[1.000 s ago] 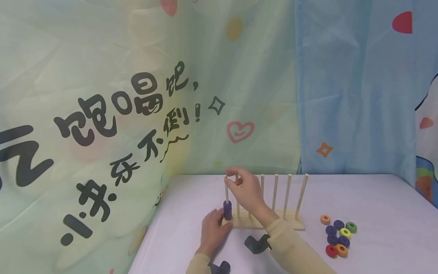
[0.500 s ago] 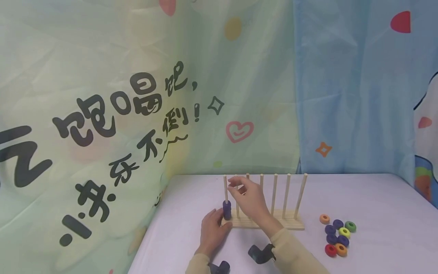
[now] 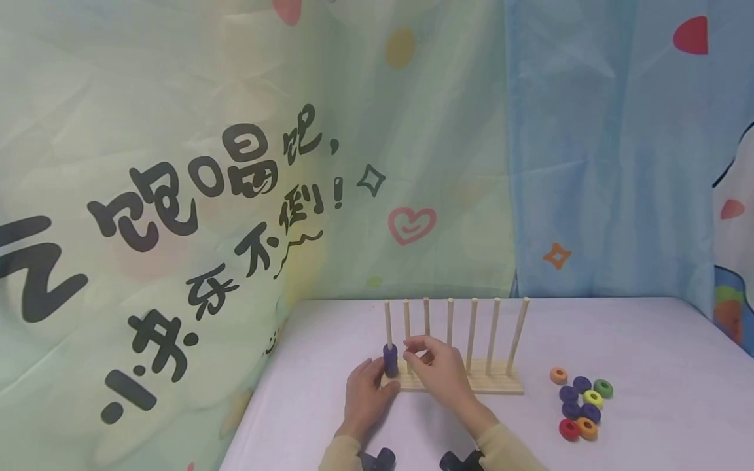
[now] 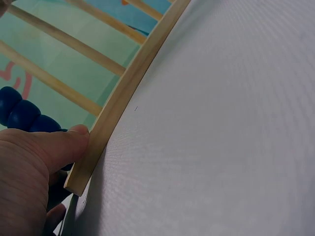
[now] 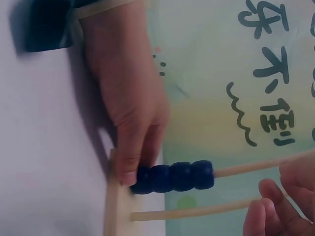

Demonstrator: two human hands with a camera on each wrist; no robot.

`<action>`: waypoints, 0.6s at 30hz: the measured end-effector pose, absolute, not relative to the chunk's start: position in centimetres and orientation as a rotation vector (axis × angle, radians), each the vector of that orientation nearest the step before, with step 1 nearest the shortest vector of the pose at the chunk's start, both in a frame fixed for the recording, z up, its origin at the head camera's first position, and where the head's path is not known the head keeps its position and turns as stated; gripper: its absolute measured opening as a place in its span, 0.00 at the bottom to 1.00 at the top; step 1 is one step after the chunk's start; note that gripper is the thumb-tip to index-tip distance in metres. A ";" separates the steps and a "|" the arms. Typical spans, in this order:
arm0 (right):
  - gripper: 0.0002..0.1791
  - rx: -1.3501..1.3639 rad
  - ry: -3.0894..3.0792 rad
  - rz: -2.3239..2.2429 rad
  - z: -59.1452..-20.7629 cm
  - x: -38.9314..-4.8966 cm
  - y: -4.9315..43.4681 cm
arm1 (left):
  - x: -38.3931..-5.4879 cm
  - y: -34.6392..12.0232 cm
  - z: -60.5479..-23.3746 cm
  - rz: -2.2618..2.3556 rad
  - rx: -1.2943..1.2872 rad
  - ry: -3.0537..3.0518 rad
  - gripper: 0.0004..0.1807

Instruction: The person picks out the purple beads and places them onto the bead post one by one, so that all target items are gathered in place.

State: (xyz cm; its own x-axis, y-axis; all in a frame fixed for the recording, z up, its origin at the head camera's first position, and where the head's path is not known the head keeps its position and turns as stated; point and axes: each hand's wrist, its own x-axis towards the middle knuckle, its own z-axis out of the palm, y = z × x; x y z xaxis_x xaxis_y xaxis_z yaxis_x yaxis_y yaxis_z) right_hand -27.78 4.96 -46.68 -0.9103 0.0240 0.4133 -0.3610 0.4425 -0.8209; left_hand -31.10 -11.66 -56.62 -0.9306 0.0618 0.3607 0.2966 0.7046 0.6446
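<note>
A wooden peg stand [image 3: 491,383] with several upright pegs stands on the table. Its leftmost peg carries a stack of dark blue-purple ring beads [image 3: 391,361]; in the right wrist view these beads [image 5: 172,177] sit against the base. My left hand [image 3: 364,400] grips the left end of the base, its thumb [image 4: 69,145] on the front edge and its fingers partly hidden beyond. My right hand [image 3: 440,369] hovers before the second and third pegs, fingers loosely bent. Nothing shows between its fingers [image 5: 268,189], which are near the second peg.
To the right of the stand lie several loose ring beads: red [image 3: 569,429], orange [image 3: 587,428], yellow [image 3: 592,398], green [image 3: 603,388] and dark purple [image 3: 571,409]. Printed curtains [image 3: 424,163] hang behind and left of the white table [image 3: 660,353].
My right hand has come away from the top of the leftmost peg, moving down and right past the neighbouring pegs. The left hand and the bead stack stay put.
</note>
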 end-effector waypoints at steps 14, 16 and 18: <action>0.10 0.198 -2.371 1.442 -50.3 -26.6 6.4 | -31.3 -11.8 -56.8 -1.048 -0.292 -2.597 0.27; 0.10 0.171 -2.377 1.450 -50.8 -26.4 6.6 | -31.3 -11.8 -56.8 -1.044 -0.294 -2.598 0.27; 0.10 0.154 -2.376 1.460 -51.1 -26.1 6.9 | -31.2 -11.7 -56.7 -1.042 -0.293 -2.602 0.27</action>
State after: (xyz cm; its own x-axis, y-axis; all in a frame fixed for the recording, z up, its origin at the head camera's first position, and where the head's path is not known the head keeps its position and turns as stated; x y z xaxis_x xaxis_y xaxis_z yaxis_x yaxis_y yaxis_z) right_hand -26.12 6.92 -51.14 -0.9341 0.0873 0.3463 -0.2695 0.4641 -0.8438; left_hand -31.21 -11.75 -56.73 -0.9269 0.0693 0.3688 0.3047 0.7127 0.6318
